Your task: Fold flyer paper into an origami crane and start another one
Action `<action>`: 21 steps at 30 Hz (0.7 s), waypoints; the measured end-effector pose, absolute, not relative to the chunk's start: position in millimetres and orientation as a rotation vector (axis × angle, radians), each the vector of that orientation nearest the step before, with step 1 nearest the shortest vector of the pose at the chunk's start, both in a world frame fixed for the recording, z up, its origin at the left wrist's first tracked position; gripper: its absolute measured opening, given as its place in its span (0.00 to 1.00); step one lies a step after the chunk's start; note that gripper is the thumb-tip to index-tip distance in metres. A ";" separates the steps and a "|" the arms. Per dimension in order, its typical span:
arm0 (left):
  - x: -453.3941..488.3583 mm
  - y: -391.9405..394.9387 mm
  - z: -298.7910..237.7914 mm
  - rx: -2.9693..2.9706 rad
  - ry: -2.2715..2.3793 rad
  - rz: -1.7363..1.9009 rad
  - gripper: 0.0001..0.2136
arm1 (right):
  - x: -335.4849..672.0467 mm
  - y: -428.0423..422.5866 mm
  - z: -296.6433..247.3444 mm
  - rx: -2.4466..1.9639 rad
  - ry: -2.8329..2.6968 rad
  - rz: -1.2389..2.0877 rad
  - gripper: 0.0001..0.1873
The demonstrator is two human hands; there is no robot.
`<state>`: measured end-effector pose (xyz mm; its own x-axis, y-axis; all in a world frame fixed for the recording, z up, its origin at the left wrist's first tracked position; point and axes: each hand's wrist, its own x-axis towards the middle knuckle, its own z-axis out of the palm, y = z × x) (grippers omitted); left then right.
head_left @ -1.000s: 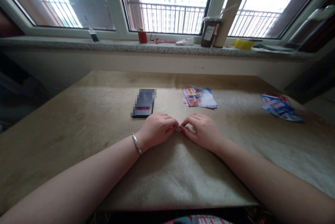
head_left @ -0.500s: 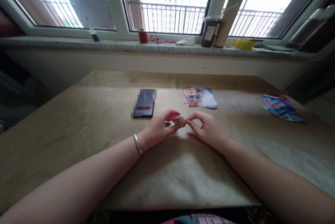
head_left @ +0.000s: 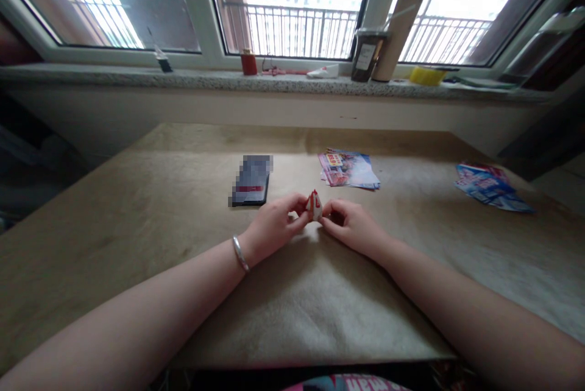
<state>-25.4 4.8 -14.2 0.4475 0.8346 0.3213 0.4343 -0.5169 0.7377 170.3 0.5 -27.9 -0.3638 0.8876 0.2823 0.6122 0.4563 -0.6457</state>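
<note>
Paper piece [head_left: 314, 207], folded to a point, red and white

From my remote station I see the bare left hand [head_left: 276, 220] pinching it over the broad tan desk [head_left: 311, 312], between near and far edges. The bare right hand [head_left: 359, 226] curls against its lower right side; I cannot tell whether that one grips.

Silver bangle [head_left: 240, 254] on left wrist [head_left: 251, 243]
</note>
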 end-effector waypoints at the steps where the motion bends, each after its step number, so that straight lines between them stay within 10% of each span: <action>1: -25.5 5.1 -14.4 2.155 1.069 0.919 0.06 | 170.4 0.6 -27.9 -1.241 -2.113 0.575 0.03; 21: -26.4 2.7 -9.5 2.325 0.988 0.920 0.06 | 169.9 -4.3 -23.5 -1.148 -2.262 0.596 0.03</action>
